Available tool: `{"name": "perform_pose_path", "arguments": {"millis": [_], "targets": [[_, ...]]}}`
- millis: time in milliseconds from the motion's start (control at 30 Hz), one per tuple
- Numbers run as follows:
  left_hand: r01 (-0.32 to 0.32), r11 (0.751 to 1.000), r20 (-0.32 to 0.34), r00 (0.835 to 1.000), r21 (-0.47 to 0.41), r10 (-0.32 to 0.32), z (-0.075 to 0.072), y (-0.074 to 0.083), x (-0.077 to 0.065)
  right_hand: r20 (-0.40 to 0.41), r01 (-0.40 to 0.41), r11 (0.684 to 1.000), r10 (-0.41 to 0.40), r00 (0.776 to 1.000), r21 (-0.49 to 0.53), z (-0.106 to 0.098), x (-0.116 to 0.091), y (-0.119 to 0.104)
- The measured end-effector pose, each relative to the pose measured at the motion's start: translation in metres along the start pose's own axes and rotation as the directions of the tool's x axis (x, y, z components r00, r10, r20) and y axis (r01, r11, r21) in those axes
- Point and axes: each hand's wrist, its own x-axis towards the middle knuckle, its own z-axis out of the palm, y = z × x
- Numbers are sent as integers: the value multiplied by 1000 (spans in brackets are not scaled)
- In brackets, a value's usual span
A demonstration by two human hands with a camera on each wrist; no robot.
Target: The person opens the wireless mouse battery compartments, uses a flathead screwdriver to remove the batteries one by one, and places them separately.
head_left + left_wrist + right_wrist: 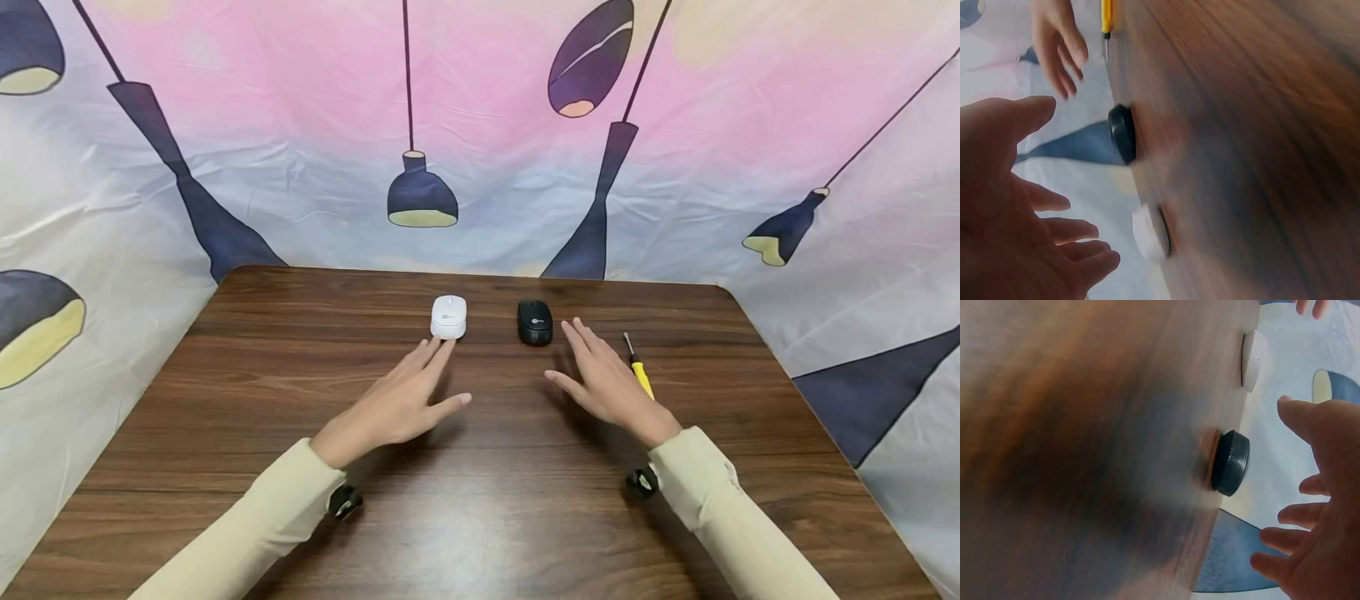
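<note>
Near the far edge of the table lie a white computer mouse (448, 317) and, to its right, a black computer mouse (535, 323). My left hand (397, 400) hovers with extended fingers just in front of the white mouse, holding nothing. In the left wrist view a gap shows between those fingers and the white mouse (1150, 233). My right hand (611, 383) is also over the table, fingers spread, close to the right side of the black mouse. Beside that hand lies a screwdriver (639, 367) with a yellow and black handle, its near end hidden by the wrist.
The dark wooden table (465, 500) ends at a hanging cloth (315, 192) printed with lamps, which rises behind it and along both sides. Each wrist carries a small black device, such as the one below the left sleeve (255, 517).
</note>
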Motion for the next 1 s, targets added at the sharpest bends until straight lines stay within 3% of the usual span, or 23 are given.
{"name": "perform_pose_path", "arguments": {"millis": [267,467,767,1000], "targets": [[-43,998,77,996,-42,46,11,13,49,106,-90,988,77,991,124,5,35,4],[-65,995,110,991,-74,73,20,15,79,123,-110,977,88,989,183,11,53,10],[0,996,103,995,-92,10,29,19,121,130,-134,966,107,986,220,21,69,23],[30,997,123,992,-75,-21,38,20,142,157,-168,954,132,979,248,25,76,22]]}}
